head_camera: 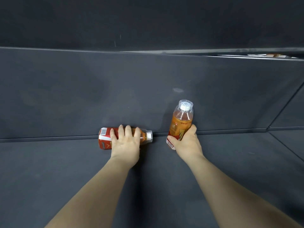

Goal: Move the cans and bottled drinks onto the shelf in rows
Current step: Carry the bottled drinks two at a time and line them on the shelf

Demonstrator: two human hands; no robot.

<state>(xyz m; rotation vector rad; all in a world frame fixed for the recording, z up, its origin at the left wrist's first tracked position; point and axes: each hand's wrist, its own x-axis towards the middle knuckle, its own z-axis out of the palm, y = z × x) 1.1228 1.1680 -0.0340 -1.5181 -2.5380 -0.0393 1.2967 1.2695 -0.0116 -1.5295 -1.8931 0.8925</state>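
Head view, the only one.

- lying bottle (pixel 105 137): on its side at centre frame, along the seam where the dark shelf floor (pixel 49 170) meets the back panel (pixel 82 96). Its white cap (pixel 149 136) points toward frame right. It has a red label and amber drink inside.
- left hand (pixel 125 142): lies on top of it, fingers curled over the barrel, clamped on the label zone.
- raised bottle (pixel 181 120): right of centre, near upright and leaning slightly. Its cap is up under a clear dome, and its base is at the seam or just above it; I cannot tell which.
- right hand (pixel 187 142): wrapped round its lower, labelled half, thumb on the near side.

Handling, as a judgement:
- Both bottles look full, so they have some weight and the walls should be stiff under a squeeze.
- The glossy label film may be slick.
- The lying one can roll if let go.
- The best hold is round the labelled mid-barrel, as now, not on the tapering shoulder or the dome.
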